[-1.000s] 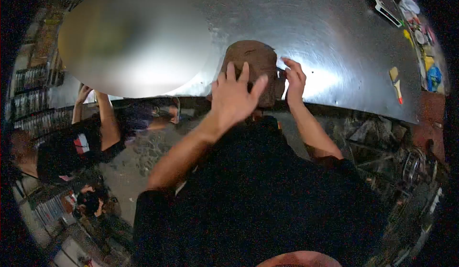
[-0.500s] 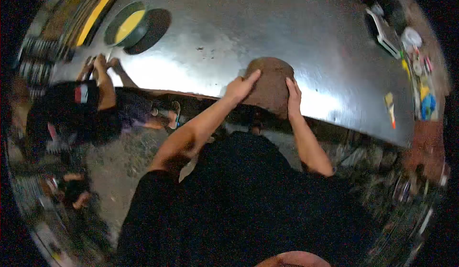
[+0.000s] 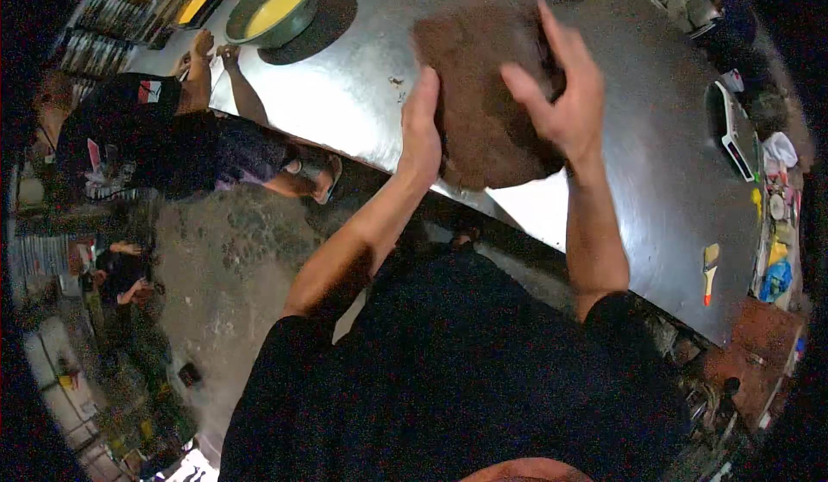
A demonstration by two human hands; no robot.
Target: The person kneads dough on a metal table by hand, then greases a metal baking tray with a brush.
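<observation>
Brown block [image 3: 487, 94] right of basin [image 3: 295, 27]. Left hand [image 3: 420, 128] flanks block, hold uncertain through blur; right hand [image 3: 573, 107] spread wide. We judge step: two-handed handling; next move calls for even support.

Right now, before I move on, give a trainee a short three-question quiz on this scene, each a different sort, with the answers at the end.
1. True or false: the paintbrush lies nearer the right hand than the left hand.
2. Which colour shows inside the basin? A) blue B) yellow C) white
3. Short answer: what is between the person's two hands?

Key: 1. True. 2. B, yellow. 3. A brown block.
</observation>
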